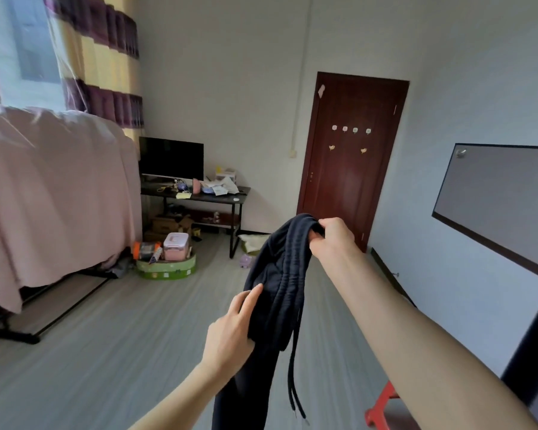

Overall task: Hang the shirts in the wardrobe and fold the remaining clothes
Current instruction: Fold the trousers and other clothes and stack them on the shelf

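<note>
— The dark trousers (280, 274)?
— Matt, soft knitted cloth, with a woven drawcord (292, 367).
— The door (348, 156)?
— Reddish wood, slight sheen. The floor (106, 336) looks like matt grey planks.

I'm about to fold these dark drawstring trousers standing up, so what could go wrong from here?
1. The drawstring dangles loose below the trousers; it may get caught inside a fold.
2. The right hand only pinches the bunched waistband while the left hand holds one edge, so the trousers might slip or twist.
3. With no surface under them, the hanging legs may fold unevenly or drag on the floor.
</note>
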The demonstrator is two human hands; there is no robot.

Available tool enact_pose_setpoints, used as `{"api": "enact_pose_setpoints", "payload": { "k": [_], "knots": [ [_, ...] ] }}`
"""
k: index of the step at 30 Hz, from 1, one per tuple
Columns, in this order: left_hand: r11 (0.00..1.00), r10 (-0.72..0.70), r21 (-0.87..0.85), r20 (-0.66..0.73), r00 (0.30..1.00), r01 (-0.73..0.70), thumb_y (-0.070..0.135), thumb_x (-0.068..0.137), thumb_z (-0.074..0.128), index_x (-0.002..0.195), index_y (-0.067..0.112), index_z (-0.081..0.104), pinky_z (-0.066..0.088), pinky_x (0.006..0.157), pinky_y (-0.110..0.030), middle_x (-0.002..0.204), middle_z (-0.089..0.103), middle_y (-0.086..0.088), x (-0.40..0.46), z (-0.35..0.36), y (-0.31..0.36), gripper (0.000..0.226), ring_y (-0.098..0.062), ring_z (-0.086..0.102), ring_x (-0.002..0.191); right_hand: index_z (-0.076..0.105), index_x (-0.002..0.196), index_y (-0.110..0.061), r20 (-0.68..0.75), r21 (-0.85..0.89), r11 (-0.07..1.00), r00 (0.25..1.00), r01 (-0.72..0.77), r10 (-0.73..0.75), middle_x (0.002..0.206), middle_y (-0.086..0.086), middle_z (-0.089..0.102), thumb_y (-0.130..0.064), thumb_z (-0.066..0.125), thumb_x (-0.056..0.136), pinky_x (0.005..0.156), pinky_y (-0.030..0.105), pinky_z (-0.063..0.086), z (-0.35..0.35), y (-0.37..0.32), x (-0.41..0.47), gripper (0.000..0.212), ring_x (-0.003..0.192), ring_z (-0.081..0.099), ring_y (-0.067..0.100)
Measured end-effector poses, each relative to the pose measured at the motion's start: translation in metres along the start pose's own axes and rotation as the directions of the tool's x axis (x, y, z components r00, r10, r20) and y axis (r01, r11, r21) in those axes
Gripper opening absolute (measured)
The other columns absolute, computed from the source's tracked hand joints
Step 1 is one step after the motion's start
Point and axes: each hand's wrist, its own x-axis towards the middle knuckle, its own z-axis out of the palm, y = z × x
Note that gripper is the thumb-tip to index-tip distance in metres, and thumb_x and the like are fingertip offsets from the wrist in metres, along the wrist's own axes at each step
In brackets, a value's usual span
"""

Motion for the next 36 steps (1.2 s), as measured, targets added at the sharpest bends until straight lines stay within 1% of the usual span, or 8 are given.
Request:
{"api": "enact_pose_setpoints", "payload": {
  "k": [2,7,12,16,21,30,33,36],
  "knots": [
    [0.977,0.002,-0.215,-0.036,0.999,-0.009,-0.005,0.07,0.052,0.139,0.031,0.036,0.048,0.066,-0.025,0.134,0.048,0.009,0.005,-0.02,-0.008,0.079,-0.018,0.063,0.088,0.054,0.091,0.004,-0.114,0.208,0.975,0.988,-0.082,0.107,0.099,0.018,0.061,0.01,0.051,0.083,0.09,0.045,0.05,0.004,-0.001,0.011,0.01,0.09,0.062,0.03],
    [0.517,-0.374,-0.849,-0.115,0.92,0.104,-0.011,0.086,0.052,0.12,0.021,0.055,0.05,0.072,-0.014,0.102,0.066,0.001,0.017,-0.064,-0.025,0.047,-0.004,0.064,0.09,0.054,0.088,0.017,-0.071,-0.331,0.938,0.988,0.105,-0.136,0.092,0.02,0.063,0.007,0.048,0.081,0.083,0.045,0.051,0.003,0.012,0.029,0.013,0.096,0.058,0.026],
    [0.184,-0.556,-0.939,0.144,0.818,0.291,-0.004,0.088,0.045,0.111,0.027,0.057,0.053,0.068,-0.029,0.097,0.068,-0.001,0.022,-0.085,-0.041,0.041,-0.017,0.064,0.088,0.049,0.121,0.006,0.139,-0.72,0.635,0.954,0.28,-0.264,0.126,0.019,0.051,0.003,0.048,0.084,0.092,0.036,0.041,0.003,0.027,0.033,0.037,0.117,0.048,0.034],
    [0.249,-0.373,-0.818,0.412,0.831,0.518,0.002,0.081,0.061,0.106,0.016,0.06,0.052,0.063,-0.024,0.086,0.074,0.0,0.007,-0.091,-0.042,0.029,-0.017,0.07,0.079,0.046,0.126,-0.001,0.259,-0.893,0.307,0.934,0.328,-0.246,0.132,0.018,0.045,-0.001,0.049,0.086,0.09,0.033,0.04,0.001,0.04,0.036,0.04,0.116,0.05,0.034],
    [0.406,-0.069,-0.836,0.376,0.924,0.37,0.01,0.07,0.078,0.12,0.025,0.054,0.051,0.08,-0.018,0.11,0.069,0.005,-0.006,-0.094,-0.037,0.057,-0.011,0.065,0.102,0.045,0.125,0.0,0.376,-0.9,0.148,0.903,0.409,-0.21,0.129,0.019,0.046,-0.003,0.054,0.085,0.089,0.034,0.041,-0.007,0.054,0.039,0.041,0.114,0.05,0.033],
    [0.554,-0.166,-0.809,0.124,0.978,0.197,0.009,0.085,0.066,0.103,0.01,0.061,0.052,0.083,-0.032,0.096,0.068,-0.007,-0.005,-0.111,-0.032,0.019,-0.015,0.065,0.09,0.045,0.127,-0.013,0.609,-0.713,0.354,0.785,0.605,-0.115,0.127,0.01,0.049,0.008,0.043,0.082,0.077,0.023,0.033,-0.015,0.071,0.044,0.049,0.103,0.049,0.023],
    [0.826,-0.156,-0.539,0.063,0.986,0.165,0.003,0.075,0.074,0.088,0.008,0.066,0.05,0.081,-0.035,0.085,0.066,-0.006,0.001,-0.117,-0.04,0.016,-0.016,0.063,0.082,0.051,0.123,-0.01,0.699,-0.611,0.405,0.704,0.68,-0.127,0.125,0.013,0.052,0.016,0.041,0.079,0.085,0.018,0.032,-0.003,0.073,0.036,0.052,0.121,0.047,0.024],
    [0.895,-0.099,-0.425,0.1,0.99,0.133,0.003,0.071,0.077,0.084,0.016,0.069,0.049,0.079,-0.024,0.084,0.064,0.009,0.002,-0.114,-0.042,0.02,-0.007,0.061,0.081,0.049,0.129,-0.011,0.783,-0.542,0.505,0.623,0.672,0.011,0.111,0.009,0.055,0.015,0.051,0.08,0.081,0.013,0.036,0.009,0.069,0.022,0.056,0.12,0.049,0.024]
  ]
}}
